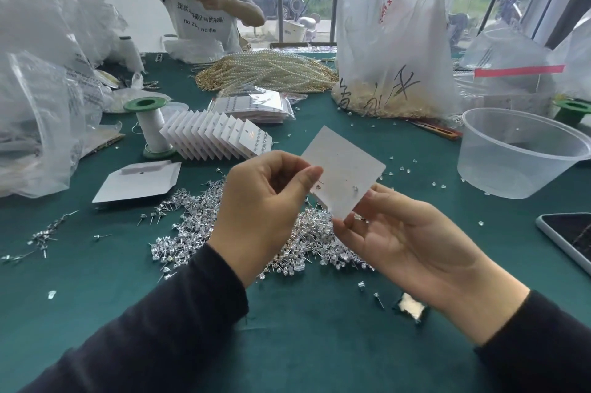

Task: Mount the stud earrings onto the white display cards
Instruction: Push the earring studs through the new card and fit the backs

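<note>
I hold a white display card (347,165) up over the table with its blank back toward me. My left hand (262,200) pinches its left edge between thumb and fingers. My right hand (412,242) grips the card's lower corner from below, palm up, with something small and clear against its fingers. Two stud posts (355,188) poke through the card near its lower edge. Below my hands spreads a big pile of loose silver stud earrings (198,232) on the green table. A fanned row of filled cards (220,140) lies behind it.
A stack of blank cards (137,181) lies at the left, by a thread spool (150,127). A clear plastic tub (518,152) and a phone (569,239) sit at the right. Plastic bags, pearl strands (268,73) and a person fill the far side. Clear backings are scattered about.
</note>
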A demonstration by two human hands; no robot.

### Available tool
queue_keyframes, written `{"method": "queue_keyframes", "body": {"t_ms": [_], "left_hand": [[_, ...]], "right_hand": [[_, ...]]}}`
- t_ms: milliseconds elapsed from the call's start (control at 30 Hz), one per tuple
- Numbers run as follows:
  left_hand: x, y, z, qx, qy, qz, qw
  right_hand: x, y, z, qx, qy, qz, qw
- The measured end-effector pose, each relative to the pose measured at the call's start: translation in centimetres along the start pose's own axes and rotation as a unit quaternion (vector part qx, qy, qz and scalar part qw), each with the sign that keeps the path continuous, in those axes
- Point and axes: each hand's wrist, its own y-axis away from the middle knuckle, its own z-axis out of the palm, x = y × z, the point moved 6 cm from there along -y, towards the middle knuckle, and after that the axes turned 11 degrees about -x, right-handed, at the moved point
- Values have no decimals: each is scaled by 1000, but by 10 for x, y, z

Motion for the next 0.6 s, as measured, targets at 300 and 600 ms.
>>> {"method": "queue_keyframes", "body": {"t_ms": [300,600], "left_hand": [[-25,-13,-52,-83,-504,-177,841],[-29,2,24,-291,-398,-35,869]], "right_hand": [[-22,4,-16,117,27,-74,990],[-21,3,-21,133,35,-70,988]]}}
